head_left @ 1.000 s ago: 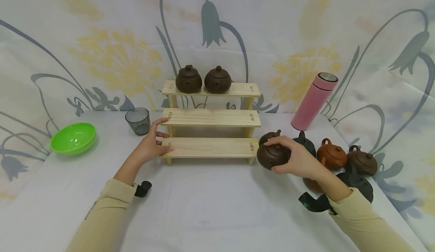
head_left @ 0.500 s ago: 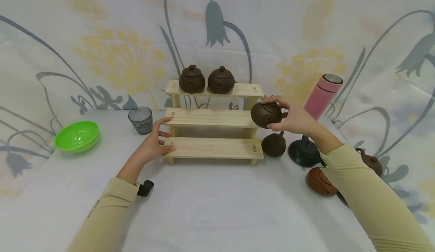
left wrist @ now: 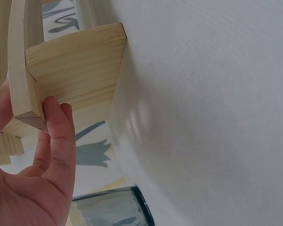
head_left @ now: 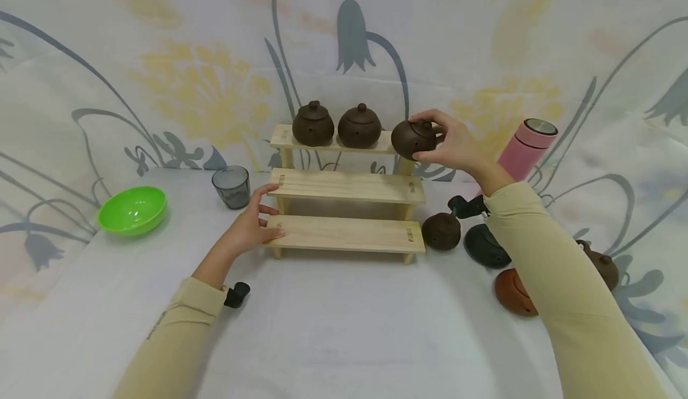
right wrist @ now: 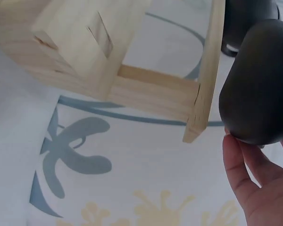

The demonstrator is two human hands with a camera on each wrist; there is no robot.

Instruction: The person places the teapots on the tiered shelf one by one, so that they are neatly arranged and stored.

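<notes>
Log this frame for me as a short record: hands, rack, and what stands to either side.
Rack: wooden rack, three shelves
Right hand: holds brown teapot at top shelf's right end; shelf contact unclear
Left hand: grips lowest shelf, left end
Top shelf: left teapot, middle teapot
Table, right: dark brown teapot, blackish teapot, reddish teapot, far-right teapot, pink flask
Table, left: gray glass, green bowl

The teapot (head_left: 409, 141) in the right grip (head_left: 454, 144) is dark brown, the shelf (head_left: 346, 232) at the left grip (head_left: 245, 230) pale and grained, the backdrop (head_left: 201, 88) flowered grey and yellow
</notes>
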